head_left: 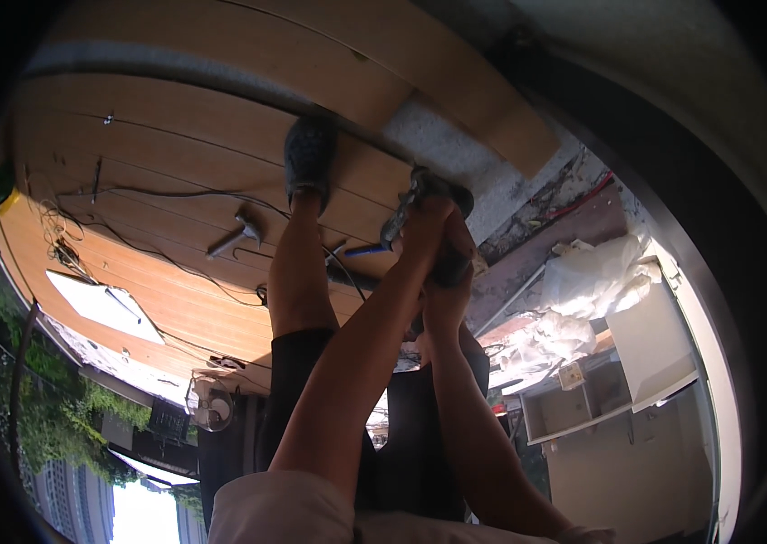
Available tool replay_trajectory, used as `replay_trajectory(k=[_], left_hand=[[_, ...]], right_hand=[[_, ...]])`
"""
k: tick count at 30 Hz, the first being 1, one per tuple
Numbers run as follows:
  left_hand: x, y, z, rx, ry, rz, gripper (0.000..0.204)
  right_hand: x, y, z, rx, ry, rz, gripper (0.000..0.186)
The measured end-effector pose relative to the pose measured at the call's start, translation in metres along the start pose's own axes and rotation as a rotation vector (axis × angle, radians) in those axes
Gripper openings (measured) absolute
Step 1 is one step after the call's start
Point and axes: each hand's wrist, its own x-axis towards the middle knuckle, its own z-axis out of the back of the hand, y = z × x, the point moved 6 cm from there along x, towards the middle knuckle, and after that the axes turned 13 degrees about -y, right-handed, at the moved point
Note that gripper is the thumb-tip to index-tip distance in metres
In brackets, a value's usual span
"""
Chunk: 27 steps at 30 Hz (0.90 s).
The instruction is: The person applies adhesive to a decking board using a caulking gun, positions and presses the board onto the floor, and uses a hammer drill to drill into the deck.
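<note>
Both my hands are together in front of my right leg, low over the edge of the wooden floor planks. My left hand is closed at a dark grey object, whose kind I cannot make out. Just behind it, my right hand is closed around a dark part that seems to belong to the same object. My forearms hide much of it. To the left lie a hammer and a blue-handled tool. My left shoe rests on the planks.
A dark cable snakes across the planks. Further left lie a white panel and tangled wires. Loose boards overlap the grey subfloor ahead. At right are plastic bags and a pale cabinet. A fan stands lower left.
</note>
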Motion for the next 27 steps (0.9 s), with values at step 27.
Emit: replay_trajectory(k=[27], left_hand=[[-0.01,-0.005,-0.013,-0.043,-0.004,0.066,0.071]], right_hand=[[0.013,-0.013,0.004,0.067,-0.006,-0.01,0.098]])
